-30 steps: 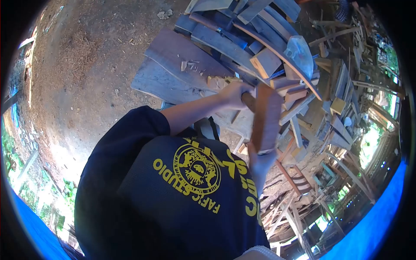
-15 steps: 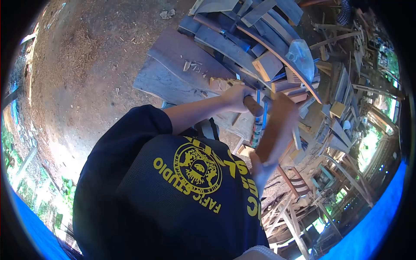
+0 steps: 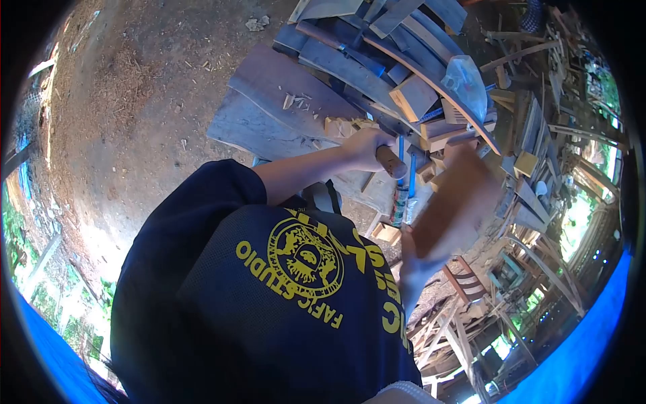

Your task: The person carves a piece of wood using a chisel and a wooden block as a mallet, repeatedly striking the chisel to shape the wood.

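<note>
My left hand [image 3: 365, 148] is closed round the wooden handle of a chisel [image 3: 391, 163]; the handle's round butt points toward the lower right and the blade is hidden. Just beyond that hand lies a pale, roughly carved wood piece [image 3: 343, 126] on a wide dark board [image 3: 252, 121]. Blurred by motion, a wooden mallet [image 3: 452, 198] is in my right hand [image 3: 410, 248], to the right of the chisel butt and apart from it. Pale wood chips [image 3: 296, 102] are scattered on the board.
Planks, wood blocks [image 3: 414, 97] and a saw-like tool [image 3: 363, 59] are piled ahead. A clear plastic bag [image 3: 465, 87] lies among them. Slim blue-topped tools [image 3: 401, 182] stand near the chisel. A wooden chair-like frame [image 3: 465, 279] is at lower right.
The mallet has swung away from the chisel butt, toward the right and downward in the view, uncovering more of the butt. My left hand stays nearly still on the chisel.
</note>
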`<state>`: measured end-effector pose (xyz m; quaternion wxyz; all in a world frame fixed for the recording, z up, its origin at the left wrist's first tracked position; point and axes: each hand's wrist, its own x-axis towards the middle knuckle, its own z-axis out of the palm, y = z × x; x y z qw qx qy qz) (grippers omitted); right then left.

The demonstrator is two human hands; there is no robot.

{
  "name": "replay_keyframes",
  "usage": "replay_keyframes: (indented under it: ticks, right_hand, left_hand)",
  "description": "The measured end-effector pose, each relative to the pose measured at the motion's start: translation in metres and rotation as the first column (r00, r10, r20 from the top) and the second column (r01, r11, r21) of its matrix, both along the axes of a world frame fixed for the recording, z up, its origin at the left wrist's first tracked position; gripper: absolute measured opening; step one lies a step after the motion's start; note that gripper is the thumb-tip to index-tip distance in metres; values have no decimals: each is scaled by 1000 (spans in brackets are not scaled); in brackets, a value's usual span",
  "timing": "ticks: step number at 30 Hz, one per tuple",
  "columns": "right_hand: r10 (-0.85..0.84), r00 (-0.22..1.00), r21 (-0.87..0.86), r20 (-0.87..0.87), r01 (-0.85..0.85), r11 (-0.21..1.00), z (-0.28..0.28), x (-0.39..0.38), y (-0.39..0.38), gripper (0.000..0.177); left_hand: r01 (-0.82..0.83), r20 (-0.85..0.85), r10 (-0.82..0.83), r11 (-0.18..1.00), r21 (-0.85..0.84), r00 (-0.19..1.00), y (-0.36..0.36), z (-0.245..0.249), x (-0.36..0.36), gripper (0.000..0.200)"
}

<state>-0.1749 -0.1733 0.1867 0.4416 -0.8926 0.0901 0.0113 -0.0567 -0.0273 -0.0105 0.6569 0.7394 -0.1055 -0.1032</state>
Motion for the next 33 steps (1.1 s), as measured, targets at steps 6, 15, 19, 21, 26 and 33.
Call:
replay_keyframes:
  ticks: [6, 15, 19, 21, 26, 33]
  right_hand:
    - [-216, 943, -75, -251, 204, 976, -63, -5, 5, 75]
    - [-60, 952, 72, -299, 86, 994, -53, 1, 9, 70]
    - [10, 948, 472, -319, 150, 869, -44, 4, 20, 69]
    - [-91, 905, 523, -416, 319, 790, -44, 3, 23, 65]
    - [213, 898, 683, -386, 124, 719, -51, 6, 17, 62]
    - [19, 958, 646, -286, 178, 743, -43, 3, 26, 74]
  left_hand:
    - [-9, 67, 9, 1000, 7, 998, -1, -10, 1, 27]
    - [-35, 31, 39, 993, -111, 999, -1, -4, 0, 20]
    - [-28, 17, 29, 996, -85, 999, 1, -1, 0, 23]
    - [-124, 262, 126, 992, -25, 957, 5, 8, 3, 26]
    - [-124, 457, 165, 985, -119, 874, 3, 25, 5, 28]
    - [43, 263, -32, 998, -36, 964, 0, 8, 5, 24]
